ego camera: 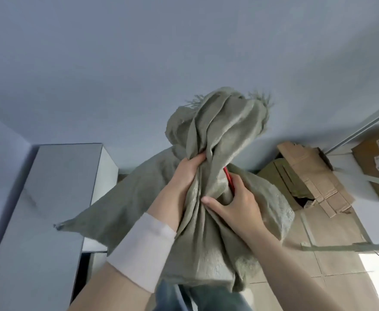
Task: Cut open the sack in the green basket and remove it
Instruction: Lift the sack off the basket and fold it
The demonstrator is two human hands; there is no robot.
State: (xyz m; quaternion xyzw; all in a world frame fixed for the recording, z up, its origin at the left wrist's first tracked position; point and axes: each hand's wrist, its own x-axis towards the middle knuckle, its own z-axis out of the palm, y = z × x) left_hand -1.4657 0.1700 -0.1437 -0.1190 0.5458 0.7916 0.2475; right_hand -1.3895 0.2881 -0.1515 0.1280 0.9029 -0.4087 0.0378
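Grip on sack (206, 243), left hand (184, 173), right hand (235, 203), floor (341, 279)

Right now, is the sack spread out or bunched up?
Bunched up: the sack is gathered into folds gripped by the left hand and right hand; one corner hangs loose.

One view only, from a wide-angle camera on the person's head. It looks forward and down along both forearms, which run off the bottom edge, and sits close over the left hand (184, 173) and right hand (235, 203) at the sack (217, 131) mid-frame. The wall (139, 52) fills the upper half; the floor (341, 277) shows at lower right, a cabinet (56, 176) at left
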